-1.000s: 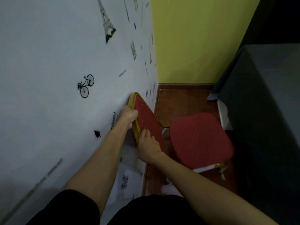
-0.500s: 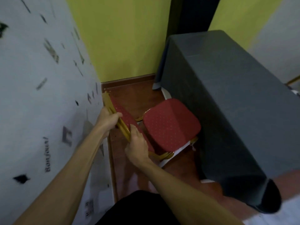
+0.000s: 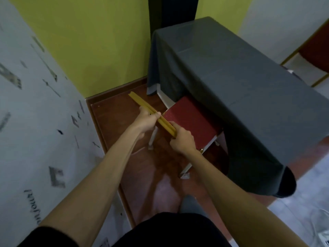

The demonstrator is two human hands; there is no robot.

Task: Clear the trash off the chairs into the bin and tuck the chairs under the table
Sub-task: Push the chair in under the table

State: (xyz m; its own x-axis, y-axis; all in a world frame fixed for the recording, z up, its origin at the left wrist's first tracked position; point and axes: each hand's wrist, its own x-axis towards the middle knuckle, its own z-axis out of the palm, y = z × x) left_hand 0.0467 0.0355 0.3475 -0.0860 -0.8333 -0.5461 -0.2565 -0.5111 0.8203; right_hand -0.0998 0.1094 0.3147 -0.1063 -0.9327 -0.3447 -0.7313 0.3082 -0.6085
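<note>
Gold-painted chair backrest rail [image 3: 151, 114] runs diagonally, far-left to near-right. Left hand [image 3: 146, 120] and right hand [image 3: 181, 139] both clench it. Red seat [image 3: 192, 120] lies beyond, partly under the grey-draped surface [image 3: 231, 77]; push away-right.

Bare forearms, short black sleeve [image 3: 48, 236] at left, dark clothing below, perhaps a grey sock [image 3: 189, 204].

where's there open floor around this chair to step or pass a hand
Bare red floor lies between the patterned wall and the chair back. It is crowded on the other side, where the seat slides under the grey tablecloth.
</note>
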